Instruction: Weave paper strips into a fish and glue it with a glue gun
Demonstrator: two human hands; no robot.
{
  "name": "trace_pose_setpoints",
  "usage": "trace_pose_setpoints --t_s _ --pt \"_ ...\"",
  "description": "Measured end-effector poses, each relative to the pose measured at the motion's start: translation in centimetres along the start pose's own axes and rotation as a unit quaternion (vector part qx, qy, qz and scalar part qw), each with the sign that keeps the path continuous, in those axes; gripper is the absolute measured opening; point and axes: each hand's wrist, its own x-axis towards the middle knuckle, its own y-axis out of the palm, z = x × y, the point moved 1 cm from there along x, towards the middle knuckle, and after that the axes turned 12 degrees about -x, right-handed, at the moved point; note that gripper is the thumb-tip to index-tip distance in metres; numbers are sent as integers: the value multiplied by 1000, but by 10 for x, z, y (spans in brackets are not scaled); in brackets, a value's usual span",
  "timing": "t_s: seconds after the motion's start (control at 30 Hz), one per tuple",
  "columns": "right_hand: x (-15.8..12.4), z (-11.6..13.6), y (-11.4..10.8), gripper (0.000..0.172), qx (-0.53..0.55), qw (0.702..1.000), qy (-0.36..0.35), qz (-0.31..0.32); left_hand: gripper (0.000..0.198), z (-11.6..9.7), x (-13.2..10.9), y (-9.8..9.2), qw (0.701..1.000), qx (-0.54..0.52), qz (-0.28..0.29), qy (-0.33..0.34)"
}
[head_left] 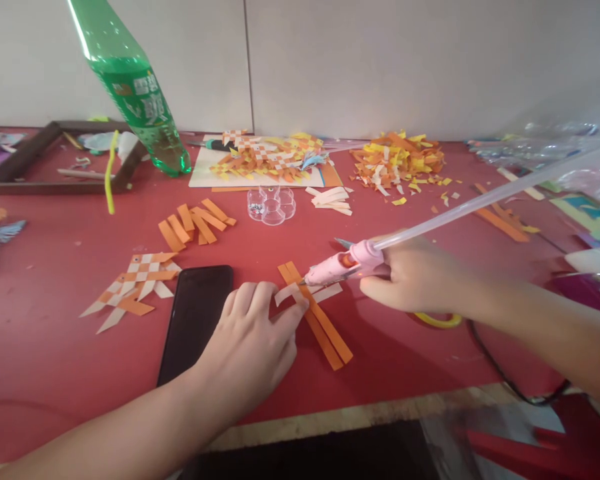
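My right hand (405, 273) is wrapped round a pink hot glue gun (337, 265), with a long clear glue stick (475, 193) jutting from its back. The nozzle meets the crossed paper strips. Two orange paper strips (325, 327) lie side by side on the red table, and white paper strips (327, 292) cross them. My left hand (257, 330) has its thumb and forefinger closed on a bent white paper strip (286, 293) at the crossing. Beneath my right hand, a yellow handle (437, 321) shows partly. A black phone (195, 313) lies beside my left hand.
Woven paper fish (145, 273) and loose orange strips (180, 227) lie left. Behind stand a clear compartment tray (273, 212), a paper scrap pile (397, 160), a green bottle (140, 107) and a brown frame (15, 150). A dark cable (500, 373) runs along the right.
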Motion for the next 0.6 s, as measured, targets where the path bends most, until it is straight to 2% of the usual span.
trace_pose_setpoints --t_s 0.1,0.33,0.5,0.6 --pt "0 0 -1 31 4 1000 3 7 42 1 0 1 1000 6 8 9" --pt "2 6 -11 41 8 999 -29 38 43 0 2 0 1000 11 25 6" --pt "6 10 -16 34 -67 996 -48 29 42 1 4 -1 999 1 32 13" --pt "9 13 -16 23 -116 991 -35 51 44 2 5 -1 999 -7 32 14"
